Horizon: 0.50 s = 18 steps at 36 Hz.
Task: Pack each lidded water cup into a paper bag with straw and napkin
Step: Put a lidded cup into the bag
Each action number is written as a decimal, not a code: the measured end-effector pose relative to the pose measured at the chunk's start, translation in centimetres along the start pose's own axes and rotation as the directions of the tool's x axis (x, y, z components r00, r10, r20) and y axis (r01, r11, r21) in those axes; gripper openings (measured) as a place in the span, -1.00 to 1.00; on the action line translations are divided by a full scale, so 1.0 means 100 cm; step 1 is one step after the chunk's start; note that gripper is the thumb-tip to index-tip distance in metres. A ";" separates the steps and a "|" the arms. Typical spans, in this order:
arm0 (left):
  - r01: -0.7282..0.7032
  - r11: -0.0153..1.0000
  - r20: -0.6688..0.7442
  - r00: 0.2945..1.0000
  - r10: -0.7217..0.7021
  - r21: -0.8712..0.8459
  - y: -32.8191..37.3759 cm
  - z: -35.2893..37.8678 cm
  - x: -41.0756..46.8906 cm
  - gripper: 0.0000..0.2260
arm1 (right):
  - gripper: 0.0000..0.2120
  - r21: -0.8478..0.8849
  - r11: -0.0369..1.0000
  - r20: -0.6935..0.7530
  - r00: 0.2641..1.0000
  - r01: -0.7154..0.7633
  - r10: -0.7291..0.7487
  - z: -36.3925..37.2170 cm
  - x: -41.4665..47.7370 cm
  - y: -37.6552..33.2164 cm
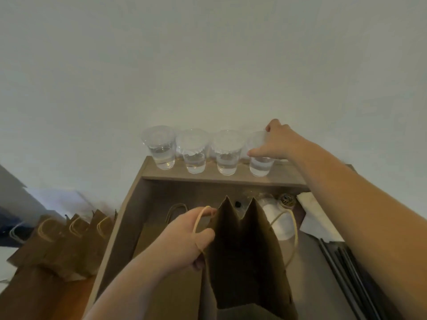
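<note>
With my left hand (pixel 184 236) gripping the paper bag (pixel 245 262) open, my right hand (pixel 277 142) seemingly clasps the lidded cup (pixel 260 167) beyond it, which I'd lift level.

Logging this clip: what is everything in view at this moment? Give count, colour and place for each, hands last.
water cups: four, clear, in a row on the ledge at the back
open paper bag: one, brown, upright at the centre of the desk
flat paper bag: at least one, brown, lying on the desk left of the open bag
other paper bags: at least three, brown, beside the desk at left
napkins: count unclear, white, desk right
straws: several, black, desk right edge
round white item: one, behind the open bag, identity unclear
left hand: holds the open bag by its handle
right hand: grips the rightmost cup at its top
</note>
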<state>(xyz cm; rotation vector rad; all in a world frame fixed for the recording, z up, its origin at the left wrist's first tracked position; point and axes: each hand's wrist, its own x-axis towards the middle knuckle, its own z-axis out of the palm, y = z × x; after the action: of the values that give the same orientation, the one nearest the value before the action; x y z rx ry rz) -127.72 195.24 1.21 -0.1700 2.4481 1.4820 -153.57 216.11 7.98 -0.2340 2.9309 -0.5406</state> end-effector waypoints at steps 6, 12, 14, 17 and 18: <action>-0.005 0.999 0.045 0.999 0.003 0.050 -0.005 -0.003 0.002 -0.72 | 0.06 -0.043 0.998 -0.003 0.999 0.038 -0.038 -0.036 -0.062 -0.023; -0.001 0.999 0.106 0.994 -0.003 0.043 -0.008 -0.004 0.003 -0.74 | -0.01 -0.042 0.977 -0.018 0.978 0.208 -0.209 -0.090 -0.185 -0.065; -0.017 0.999 0.107 0.994 0.011 0.048 -0.007 -0.004 0.004 -0.80 | -0.05 -0.070 0.970 0.049 0.972 0.233 -0.230 -0.093 -0.216 -0.076; -0.026 0.999 0.123 0.992 0.020 0.042 -0.006 -0.005 0.007 -0.89 | -0.15 -0.164 0.954 0.147 0.963 0.250 -0.227 -0.078 -0.244 -0.080; -0.025 0.999 0.128 0.992 0.019 0.045 -0.006 -0.005 0.008 -0.88 | -0.17 -0.196 0.945 0.175 0.958 0.261 -0.228 -0.071 -0.249 -0.079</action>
<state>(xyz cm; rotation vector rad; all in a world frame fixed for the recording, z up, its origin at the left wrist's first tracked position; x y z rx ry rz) -128.44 194.50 0.66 -0.0375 2.3869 1.3974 -129.49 215.73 20.39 -0.6443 2.8262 -0.2175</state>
